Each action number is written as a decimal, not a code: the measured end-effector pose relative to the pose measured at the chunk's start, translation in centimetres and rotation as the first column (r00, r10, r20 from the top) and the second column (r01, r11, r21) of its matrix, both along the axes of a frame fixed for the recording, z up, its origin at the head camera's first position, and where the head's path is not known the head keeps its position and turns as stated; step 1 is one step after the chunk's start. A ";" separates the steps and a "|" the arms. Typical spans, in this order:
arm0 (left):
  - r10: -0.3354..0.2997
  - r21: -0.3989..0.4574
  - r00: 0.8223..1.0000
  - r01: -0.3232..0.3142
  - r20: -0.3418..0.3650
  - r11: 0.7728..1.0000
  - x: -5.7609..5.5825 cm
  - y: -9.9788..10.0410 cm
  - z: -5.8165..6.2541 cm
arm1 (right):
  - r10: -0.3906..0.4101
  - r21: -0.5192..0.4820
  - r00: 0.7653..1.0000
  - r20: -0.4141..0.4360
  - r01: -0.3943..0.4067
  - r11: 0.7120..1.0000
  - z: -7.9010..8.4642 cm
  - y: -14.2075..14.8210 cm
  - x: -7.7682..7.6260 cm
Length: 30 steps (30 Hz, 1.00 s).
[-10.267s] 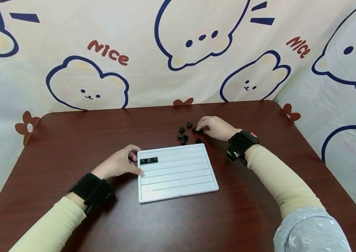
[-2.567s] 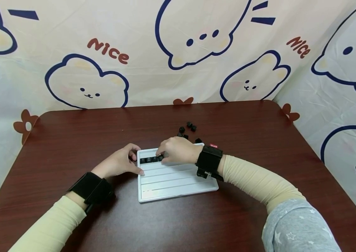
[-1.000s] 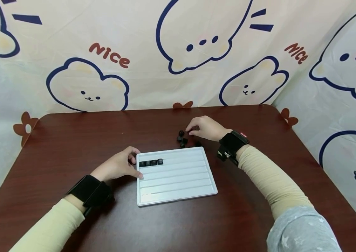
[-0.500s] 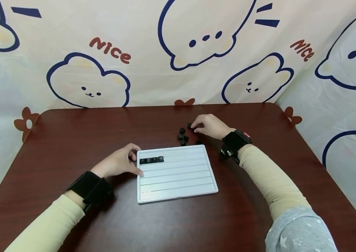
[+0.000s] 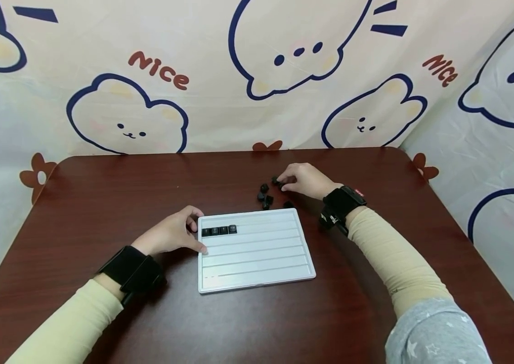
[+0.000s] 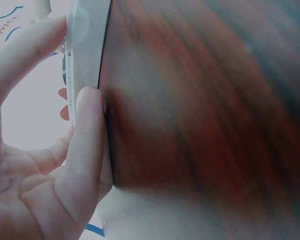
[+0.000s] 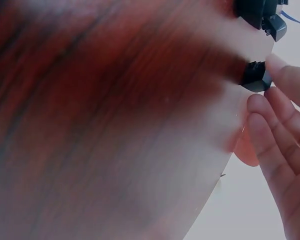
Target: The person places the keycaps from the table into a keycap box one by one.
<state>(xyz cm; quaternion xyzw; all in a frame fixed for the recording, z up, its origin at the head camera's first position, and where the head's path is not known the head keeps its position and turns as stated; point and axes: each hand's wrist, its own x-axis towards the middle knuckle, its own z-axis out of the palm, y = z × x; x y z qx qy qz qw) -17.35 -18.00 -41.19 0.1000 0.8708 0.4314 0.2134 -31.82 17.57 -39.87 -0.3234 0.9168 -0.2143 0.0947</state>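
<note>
My left hand (image 5: 170, 232) grips the left edge of a white ridged tray (image 5: 257, 258), thumb on the rim and fingers behind it. The left wrist view has the tray's side wall (image 6: 87, 50) between thumb and fingers. Along the tray's top groove, at its left end, black keycaps (image 5: 219, 231) sit in a short row. Beyond the tray, my right hand (image 5: 304, 180) is down at the loose keycaps. Its thumb and fingertips pinch one black keycap (image 7: 256, 77) at the table surface, as the right wrist view shows.
Several loose black keycaps (image 5: 264, 197) lie in a cluster behind the tray, and another keycap (image 5: 288, 205) sits right by its back edge. The brown wooden table (image 5: 147, 187) ends at a printed cloth backdrop (image 5: 211, 116).
A fourth keycap has joined the row of three, placed by my right hand. That hand then returned to the loose keycaps and closed on another. My left hand stayed on the tray.
</note>
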 end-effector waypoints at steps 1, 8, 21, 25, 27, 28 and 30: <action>0.000 0.001 1.000 0.000 0.001 1.000 0.0 0.0 0.0 | 0.000 0.005 1.000 0.002 0.000 1.000 0.1 0.0 0.0; 0.004 0.002 1.000 -0.004 0.003 1.000 -0.1 0.1 0.1 | 0.006 0.028 1.000 -0.004 -0.006 1.000 0.2 -0.1 0.1; 0.010 0.007 1.000 -0.010 0.011 1.000 -0.2 0.0 0.0 | -0.022 0.021 1.000 0.004 0.022 1.000 -0.5 0.3 0.1; 0.010 0.008 1.000 -0.010 0.008 1.000 -0.2 0.0 -0.1 | -0.015 0.022 1.000 0.006 0.015 1.000 -0.4 0.3 0.2; 0.009 0.009 1.000 -0.009 0.007 1.000 -0.1 0.0 -0.1 | -0.015 0.024 1.000 0.011 0.014 1.000 -0.4 0.2 0.3; 0.011 0.008 1.000 -0.011 0.007 1.000 -0.1 0.0 -0.1 | -0.018 0.026 1.000 0.015 0.018 1.000 -0.4 0.2 0.3; 0.011 0.007 1.000 -0.011 0.007 1.000 -0.1 0.1 0.0 | -0.023 0.034 1.000 0.017 0.022 0.999 -0.5 0.2 0.4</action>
